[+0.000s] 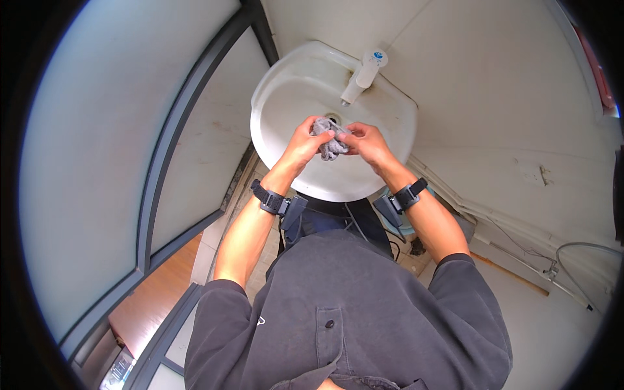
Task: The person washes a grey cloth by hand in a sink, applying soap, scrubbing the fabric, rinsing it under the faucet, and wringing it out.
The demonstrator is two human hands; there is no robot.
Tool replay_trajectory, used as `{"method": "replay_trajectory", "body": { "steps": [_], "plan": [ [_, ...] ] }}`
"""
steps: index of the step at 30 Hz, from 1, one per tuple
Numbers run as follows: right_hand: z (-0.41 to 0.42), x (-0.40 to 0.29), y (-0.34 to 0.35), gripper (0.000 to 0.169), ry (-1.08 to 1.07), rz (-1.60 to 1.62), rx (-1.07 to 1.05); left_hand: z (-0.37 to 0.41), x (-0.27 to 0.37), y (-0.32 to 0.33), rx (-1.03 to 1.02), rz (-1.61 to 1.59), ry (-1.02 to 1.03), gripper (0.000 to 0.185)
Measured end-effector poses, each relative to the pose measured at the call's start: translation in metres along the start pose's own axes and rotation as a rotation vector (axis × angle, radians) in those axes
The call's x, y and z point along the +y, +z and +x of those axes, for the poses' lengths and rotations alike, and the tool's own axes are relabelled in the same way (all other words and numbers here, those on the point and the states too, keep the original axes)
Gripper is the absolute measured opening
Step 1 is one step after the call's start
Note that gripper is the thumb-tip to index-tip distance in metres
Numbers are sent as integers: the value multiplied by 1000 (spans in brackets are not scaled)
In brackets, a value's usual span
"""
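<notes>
Over the basin of a white ceramic sink [287,97], a bunched grey cloth [331,146] is held between both hands. My left hand [306,141] grips its left side, the thumb lying across the top. On the other side, my right hand [365,141] pinches the cloth between thumb and fingers. Just beyond the cloth, the drain hole [332,118] shows partly. A white single-lever faucet [361,78] stands at the back right of the sink, its spout pointing toward the hands. No water stream is visible from it.
A dark-framed frosted glass partition [185,117] rises at the left. The white wall [487,87] borders the sink on the right. Low on the right are a shower hose [560,248] and a wooden stick [516,278]. A light-blue basin [404,225] is partly hidden below my right forearm.
</notes>
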State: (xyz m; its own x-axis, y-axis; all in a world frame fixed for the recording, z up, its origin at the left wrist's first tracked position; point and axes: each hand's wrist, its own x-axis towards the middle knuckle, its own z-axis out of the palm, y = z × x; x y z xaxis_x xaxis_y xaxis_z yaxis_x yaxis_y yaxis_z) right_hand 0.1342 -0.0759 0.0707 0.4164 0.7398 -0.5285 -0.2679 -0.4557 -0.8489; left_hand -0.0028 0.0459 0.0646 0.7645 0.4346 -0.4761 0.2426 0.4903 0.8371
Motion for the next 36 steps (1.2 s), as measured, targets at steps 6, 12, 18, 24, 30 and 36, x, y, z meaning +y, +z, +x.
{"method": "replay_trajectory", "body": {
  "steps": [6, 12, 18, 24, 30, 36],
  "plan": [
    [2, -25, -12, 23, -79, -39, 8, -12, -11, -10, 201, 60, 154, 32],
    [7, -41, -2, 23, -225, 20, -160, -28, -30, 0, 451, 316, 140, 36],
    [8, -66, 22, 20, -254, -93, -333, -46, -54, 14, 539, 359, 127, 66],
    [-11, -85, 27, 14, -179, 67, -456, -23, -42, 35, 476, 360, 453, 82],
    [-42, -98, 11, 18, -201, 379, -366, 12, -68, 7, 738, 381, 583, 22],
    [-9, -25, -40, 30, -36, 352, -165, -4, -34, 19, 649, -252, 535, 20]
  ]
}}
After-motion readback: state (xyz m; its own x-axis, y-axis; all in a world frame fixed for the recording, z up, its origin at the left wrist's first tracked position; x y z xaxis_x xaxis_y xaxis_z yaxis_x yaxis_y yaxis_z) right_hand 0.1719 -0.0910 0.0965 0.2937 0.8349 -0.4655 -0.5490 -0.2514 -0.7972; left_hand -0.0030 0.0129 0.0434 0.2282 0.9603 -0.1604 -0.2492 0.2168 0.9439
